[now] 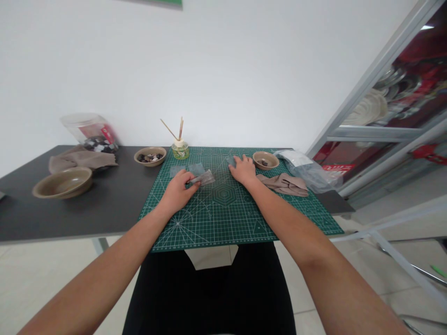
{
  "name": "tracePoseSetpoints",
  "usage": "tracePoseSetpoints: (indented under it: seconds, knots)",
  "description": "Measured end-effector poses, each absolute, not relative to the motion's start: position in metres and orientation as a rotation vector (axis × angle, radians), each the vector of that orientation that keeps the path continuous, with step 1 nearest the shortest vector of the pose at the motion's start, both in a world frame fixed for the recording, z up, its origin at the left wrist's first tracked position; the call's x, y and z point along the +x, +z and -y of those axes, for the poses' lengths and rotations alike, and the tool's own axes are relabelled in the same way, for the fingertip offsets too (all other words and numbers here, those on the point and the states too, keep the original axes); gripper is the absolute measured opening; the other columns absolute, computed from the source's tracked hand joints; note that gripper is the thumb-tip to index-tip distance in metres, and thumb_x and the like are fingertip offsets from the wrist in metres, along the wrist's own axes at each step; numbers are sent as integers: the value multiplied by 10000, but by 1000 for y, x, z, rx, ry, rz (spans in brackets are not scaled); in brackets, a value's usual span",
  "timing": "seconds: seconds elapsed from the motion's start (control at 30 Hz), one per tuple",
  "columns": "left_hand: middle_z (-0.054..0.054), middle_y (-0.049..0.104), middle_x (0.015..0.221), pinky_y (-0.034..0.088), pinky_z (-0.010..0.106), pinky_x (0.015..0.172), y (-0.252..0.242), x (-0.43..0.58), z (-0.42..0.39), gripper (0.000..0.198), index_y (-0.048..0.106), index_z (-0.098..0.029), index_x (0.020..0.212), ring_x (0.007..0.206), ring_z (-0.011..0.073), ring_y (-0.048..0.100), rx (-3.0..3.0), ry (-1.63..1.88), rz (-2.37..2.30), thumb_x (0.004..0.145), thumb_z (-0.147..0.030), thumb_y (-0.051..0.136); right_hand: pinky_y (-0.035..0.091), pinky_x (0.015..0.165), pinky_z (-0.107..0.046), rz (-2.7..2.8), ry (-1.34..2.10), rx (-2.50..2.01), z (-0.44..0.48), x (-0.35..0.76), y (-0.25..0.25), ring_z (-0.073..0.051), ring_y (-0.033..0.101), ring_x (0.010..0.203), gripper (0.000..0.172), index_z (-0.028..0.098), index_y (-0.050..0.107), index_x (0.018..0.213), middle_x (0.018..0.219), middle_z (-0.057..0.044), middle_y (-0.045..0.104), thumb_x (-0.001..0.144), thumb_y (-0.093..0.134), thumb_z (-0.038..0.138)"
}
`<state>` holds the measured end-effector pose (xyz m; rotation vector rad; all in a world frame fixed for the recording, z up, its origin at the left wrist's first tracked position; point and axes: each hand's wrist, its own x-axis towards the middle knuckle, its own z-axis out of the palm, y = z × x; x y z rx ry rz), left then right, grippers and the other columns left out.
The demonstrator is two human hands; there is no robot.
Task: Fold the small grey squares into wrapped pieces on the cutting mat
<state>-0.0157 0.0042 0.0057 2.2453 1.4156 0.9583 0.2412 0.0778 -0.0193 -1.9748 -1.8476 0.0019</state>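
Observation:
My left hand (179, 190) is closed, with thumb and fingers pinching a greyish, see-through flat piece (206, 177) just above the green cutting mat (223, 223). Behind that hand lie two blue-grey flat squares, one on the left (177, 169) and one to its right (197, 169). Across the mat, my right hand (244, 168) reaches forward with fingers spread and lowered, touching another blue-grey flat square (231, 160). Part of that square is hidden under the fingers. What the flat pieces are made of I cannot tell.
Small stones fill a bowl (151, 163) at left; another bowl (266, 166) stands right. A reed diffuser (180, 150) is at the back. Brown cloths (288, 184), a clear plastic bag (310, 172), a large bowl (63, 183) and a tipped plastic jar (91, 128) lie around.

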Motion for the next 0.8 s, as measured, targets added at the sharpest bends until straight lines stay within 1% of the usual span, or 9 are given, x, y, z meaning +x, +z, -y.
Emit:
tracePoseSetpoints:
  seconds: [0.07,0.13,0.23,0.37,0.47,0.6,0.73,0.8]
  knots:
    - [9,495,799,406,314,727,5,-16,-4,178,544,-204,722,751,176,494,2254,959,-1407,877,-285,579,393,1035,-584,1852,48,-2033,-83,244,-24,-389,463,1298,505,207,573,1396,1438,-204,533,957,495,443]
    - [7,496,802,406,312,729,5,-16,-4,171,551,-204,734,744,173,491,2246,950,-1408,880,-290,578,408,1013,-570,1875,54,-2052,-86,245,-25,-384,488,1266,477,208,579,1393,1390,-204,572,970,458,390]
    - [4,501,807,409,311,731,5,-17,-4,167,554,-203,741,730,167,484,2226,946,-1423,879,-294,578,425,992,-536,1878,38,-2068,-89,247,-22,-365,511,1227,416,194,641,1314,1297,-200,625,972,436,310]
    - [2,495,799,412,315,725,4,-17,-5,179,552,-201,726,716,164,479,2212,954,-1430,871,-302,585,436,977,-481,1863,-47,-2059,-91,250,-22,-337,529,1170,369,161,700,1198,1197,-201,659,967,465,327]
    - [1,492,795,416,315,722,4,-17,-6,184,557,-204,727,714,163,481,2199,957,-1436,872,-314,583,441,957,-483,1827,-119,-2067,-90,250,-22,-355,518,1169,389,121,697,1171,1197,-229,639,957,492,372]
    - [1,494,785,420,314,723,4,-18,-7,164,590,-209,760,720,166,484,2188,962,-1445,874,-327,576,443,955,-486,1793,-150,-2083,-85,247,-20,-372,498,1200,410,90,659,1189,1230,-253,608,959,501,390]
    - [-2,512,767,428,307,727,6,-18,-7,172,565,-212,729,719,165,486,2150,983,-1466,862,-320,583,419,994,-523,1845,-187,-2015,-76,241,-13,-389,486,1209,403,76,633,1191,1225,-270,601,940,544,379]
    - [-3,517,757,426,301,714,7,-18,-7,183,551,-213,718,715,164,486,2124,992,-1469,858,-325,585,396,1029,-546,1881,-168,-1912,-71,235,-8,-393,470,1244,392,85,632,1193,1253,-265,593,925,570,363]
